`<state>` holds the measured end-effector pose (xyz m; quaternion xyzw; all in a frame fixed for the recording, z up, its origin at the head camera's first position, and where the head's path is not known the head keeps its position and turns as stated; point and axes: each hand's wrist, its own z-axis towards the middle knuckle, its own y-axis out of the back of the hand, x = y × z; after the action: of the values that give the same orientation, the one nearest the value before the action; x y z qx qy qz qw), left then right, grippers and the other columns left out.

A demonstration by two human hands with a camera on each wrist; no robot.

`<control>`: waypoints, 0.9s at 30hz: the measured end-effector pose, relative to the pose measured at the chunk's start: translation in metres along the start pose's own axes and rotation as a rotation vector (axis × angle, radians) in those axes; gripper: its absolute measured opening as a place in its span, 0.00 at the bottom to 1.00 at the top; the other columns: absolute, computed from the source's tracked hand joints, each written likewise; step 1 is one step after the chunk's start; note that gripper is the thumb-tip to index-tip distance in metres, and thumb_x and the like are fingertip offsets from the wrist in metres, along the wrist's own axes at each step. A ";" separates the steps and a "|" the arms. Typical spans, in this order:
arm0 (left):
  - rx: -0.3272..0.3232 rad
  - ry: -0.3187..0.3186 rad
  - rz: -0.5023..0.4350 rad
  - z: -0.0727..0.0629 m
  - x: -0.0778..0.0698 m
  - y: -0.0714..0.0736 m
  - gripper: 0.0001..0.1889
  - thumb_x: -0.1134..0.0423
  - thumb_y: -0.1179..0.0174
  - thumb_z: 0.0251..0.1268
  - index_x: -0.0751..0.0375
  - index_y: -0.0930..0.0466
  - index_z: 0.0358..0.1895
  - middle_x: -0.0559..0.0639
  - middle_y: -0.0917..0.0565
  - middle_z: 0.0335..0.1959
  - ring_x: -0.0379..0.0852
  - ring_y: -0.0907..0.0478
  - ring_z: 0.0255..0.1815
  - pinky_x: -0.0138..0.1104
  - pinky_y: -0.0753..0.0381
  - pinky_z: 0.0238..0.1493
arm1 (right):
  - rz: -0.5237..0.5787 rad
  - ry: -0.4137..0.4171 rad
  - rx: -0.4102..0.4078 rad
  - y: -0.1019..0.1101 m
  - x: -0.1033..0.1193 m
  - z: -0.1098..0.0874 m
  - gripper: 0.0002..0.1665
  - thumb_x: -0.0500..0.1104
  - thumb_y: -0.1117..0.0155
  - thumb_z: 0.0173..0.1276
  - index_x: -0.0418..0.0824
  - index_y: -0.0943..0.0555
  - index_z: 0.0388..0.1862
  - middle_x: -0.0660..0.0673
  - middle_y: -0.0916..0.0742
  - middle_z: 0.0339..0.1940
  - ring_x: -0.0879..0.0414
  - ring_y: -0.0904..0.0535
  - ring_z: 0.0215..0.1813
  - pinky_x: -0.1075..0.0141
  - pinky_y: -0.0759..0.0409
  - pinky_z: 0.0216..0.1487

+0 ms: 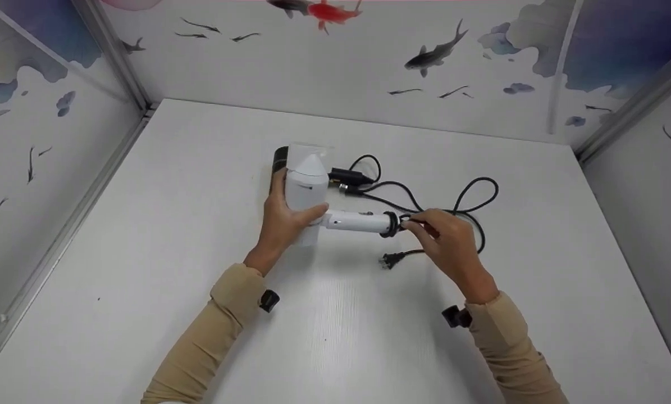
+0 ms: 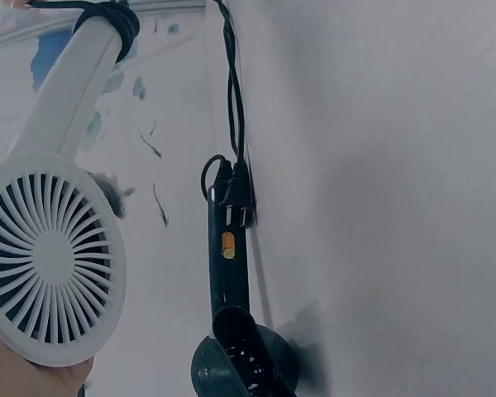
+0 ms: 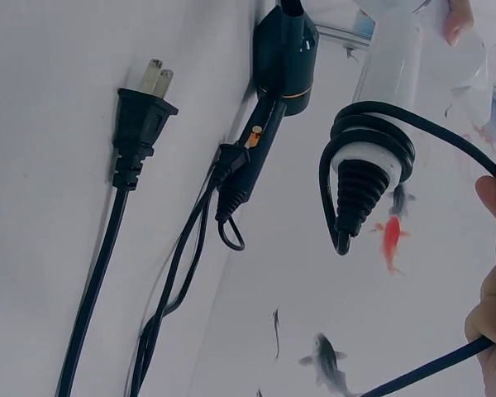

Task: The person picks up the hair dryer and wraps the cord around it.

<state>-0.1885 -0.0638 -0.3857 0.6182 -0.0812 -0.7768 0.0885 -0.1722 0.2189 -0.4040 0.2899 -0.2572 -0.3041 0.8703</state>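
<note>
A white hair dryer is held in my left hand, thumb on the near side of its body. In the left wrist view its round slatted vent faces the camera. Several loops of black cord lie wound around the end of the handle. My right hand pinches the cord a little to the right of that end. In the right wrist view the cord runs taut from the loops to the fingers. Parts of the left hand are hidden behind the dryer.
A black hair dryer lies on the white table, partly hidden behind the white one in the head view. Its plug sits against its handle. A two-pin plug lies nearer me. Fish-patterned panels enclose the table.
</note>
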 end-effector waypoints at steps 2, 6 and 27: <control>0.019 -0.003 0.021 0.002 0.004 -0.002 0.44 0.63 0.31 0.48 0.61 0.48 0.68 0.60 0.24 0.49 0.51 0.24 0.45 0.41 0.24 0.44 | 0.004 -0.008 -0.020 0.000 0.000 0.002 0.06 0.36 0.29 0.52 0.37 0.18 0.28 0.46 0.20 0.19 0.62 0.35 0.20 0.70 0.36 0.21; 0.049 -0.007 0.037 0.007 0.018 -0.007 0.45 0.60 0.28 0.45 0.56 0.45 0.67 0.58 0.23 0.48 0.51 0.24 0.44 0.42 0.23 0.41 | 0.008 -0.017 -0.036 0.000 0.000 0.004 0.05 0.36 0.29 0.53 0.37 0.18 0.28 0.47 0.22 0.18 0.62 0.36 0.20 0.71 0.38 0.22; 0.164 -0.087 -0.275 0.007 0.017 -0.003 0.40 0.60 0.30 0.40 0.54 0.41 0.60 0.50 0.23 0.46 0.48 0.24 0.40 0.40 0.24 0.40 | 0.406 -0.386 0.176 0.015 -0.016 0.002 0.06 0.34 0.37 0.62 0.41 0.15 0.34 0.55 0.17 0.26 0.64 0.33 0.23 0.72 0.33 0.27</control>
<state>-0.1995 -0.0650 -0.4005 0.5946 -0.0629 -0.7983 -0.0730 -0.1785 0.2383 -0.3971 0.2436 -0.4960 -0.1498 0.8199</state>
